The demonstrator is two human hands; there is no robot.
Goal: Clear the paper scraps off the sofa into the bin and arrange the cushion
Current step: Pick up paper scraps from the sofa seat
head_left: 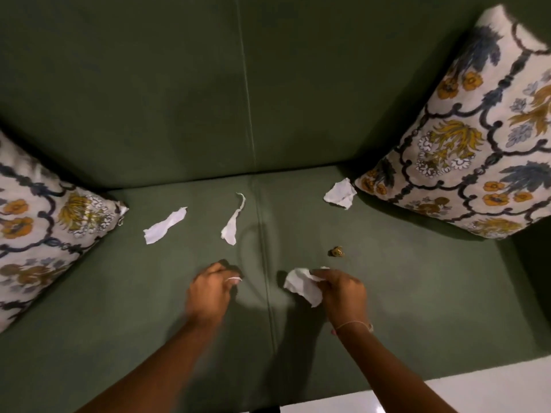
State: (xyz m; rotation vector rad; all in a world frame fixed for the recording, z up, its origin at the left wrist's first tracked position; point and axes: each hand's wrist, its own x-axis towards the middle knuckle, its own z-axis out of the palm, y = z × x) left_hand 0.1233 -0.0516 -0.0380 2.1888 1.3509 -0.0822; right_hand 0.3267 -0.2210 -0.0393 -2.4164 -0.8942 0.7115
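Gripping a crumpled paper scrap [302,286], my right hand [343,293] hovers over the sofa [387,293] seat — left hand [210,289] pinches a small shred [234,279]. Three scraps [165,225] lie beyond, one beside the right cushion [465,138].

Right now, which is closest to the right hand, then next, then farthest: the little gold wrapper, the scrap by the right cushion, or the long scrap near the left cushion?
From the right hand:
1. Gold wrapper, just beyond the hand.
2. Scrap by the right cushion, farther back.
3. Long scrap near the left cushion, far across on the left.
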